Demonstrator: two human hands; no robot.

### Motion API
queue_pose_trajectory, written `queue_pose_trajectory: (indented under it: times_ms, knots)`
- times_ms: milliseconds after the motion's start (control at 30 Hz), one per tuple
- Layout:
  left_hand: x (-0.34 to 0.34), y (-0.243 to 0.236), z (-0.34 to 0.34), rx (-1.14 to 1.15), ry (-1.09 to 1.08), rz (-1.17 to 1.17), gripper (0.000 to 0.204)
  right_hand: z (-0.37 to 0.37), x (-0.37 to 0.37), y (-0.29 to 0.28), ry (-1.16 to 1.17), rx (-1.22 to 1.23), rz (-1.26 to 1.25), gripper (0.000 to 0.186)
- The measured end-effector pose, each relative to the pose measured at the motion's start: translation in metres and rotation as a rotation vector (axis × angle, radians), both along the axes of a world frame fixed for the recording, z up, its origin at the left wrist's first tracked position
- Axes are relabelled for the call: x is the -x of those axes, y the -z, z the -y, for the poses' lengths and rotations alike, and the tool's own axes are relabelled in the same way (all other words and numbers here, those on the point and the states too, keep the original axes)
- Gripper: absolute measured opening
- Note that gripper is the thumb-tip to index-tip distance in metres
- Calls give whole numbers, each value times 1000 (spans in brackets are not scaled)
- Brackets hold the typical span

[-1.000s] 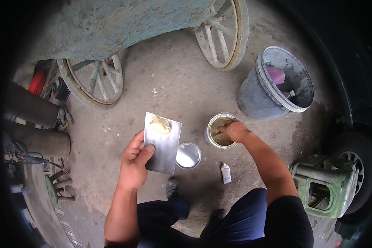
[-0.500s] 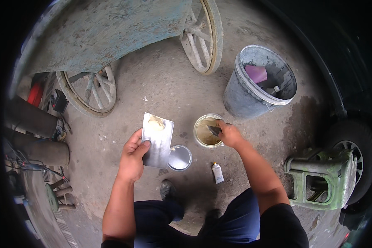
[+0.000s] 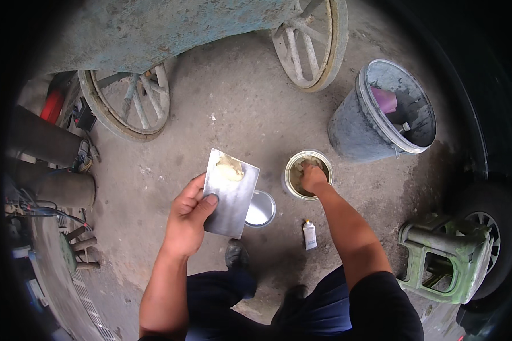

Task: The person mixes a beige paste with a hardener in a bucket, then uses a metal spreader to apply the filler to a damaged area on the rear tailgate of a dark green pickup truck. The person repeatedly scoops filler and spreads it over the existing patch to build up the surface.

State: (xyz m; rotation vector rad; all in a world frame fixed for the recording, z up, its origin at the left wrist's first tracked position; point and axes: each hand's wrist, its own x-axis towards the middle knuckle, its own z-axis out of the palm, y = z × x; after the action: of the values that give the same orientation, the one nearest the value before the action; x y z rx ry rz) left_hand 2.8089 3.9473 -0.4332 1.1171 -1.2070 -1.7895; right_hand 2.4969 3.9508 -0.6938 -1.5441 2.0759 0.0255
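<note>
My left hand (image 3: 188, 219) grips a rectangular metal plate (image 3: 227, 207), thumb on its face, with a lump of pale paste (image 3: 228, 170) near the top edge. My right hand (image 3: 314, 179) is down inside the open tin (image 3: 291, 192), with fingers closed, over tan paste; what it holds is hidden now, though a dark blade showed there half a second ago. The tin's round silvery lid (image 3: 263, 210) lies on the floor to its left, partly behind the plate. A small white tube (image 3: 309, 236) lies below the tin.
A cart (image 3: 148, 34) with spoked wheels stands ahead. A grey bucket (image 3: 352, 128) holding pink material is at the right, above a green plastic stool (image 3: 438, 244) beside a tyre (image 3: 495, 204). Dark cylinders (image 3: 57, 182) and cables line the left. My feet are below.
My right hand has dipped deeper into the tin; the blade visible half a second ago is now hidden. The plate stays in my left hand, its position slightly shifted.
</note>
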Motion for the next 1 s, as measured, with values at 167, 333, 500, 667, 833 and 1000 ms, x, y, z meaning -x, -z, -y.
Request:
queue_pose_trajectory:
  times_ms: [167, 333, 500, 667, 833, 1000]
  knots:
    - [0, 1, 7, -24, 4, 16, 40, 10, 1, 1, 191, -65, 160, 46]
    - [-2, 5, 12, -30, 3, 34, 41, 19, -12, -5, 463, -94, 315, 45]
    - [-1, 7, 12, -37, -3, 50, 42, 22, -8, 15, 733, -131, 521, 46]
    - [4, 8, 12, -14, 20, 55, 43, 12, 6, 51, 894, -47, 635, 46]
    - [2, 10, 9, -6, 7, 70, 44, 12, -8, 32, 924, 16, 675, 45]
    - [5, 11, 7, -13, -10, 51, 43, 14, -14, 17, 937, 17, 609, 42]
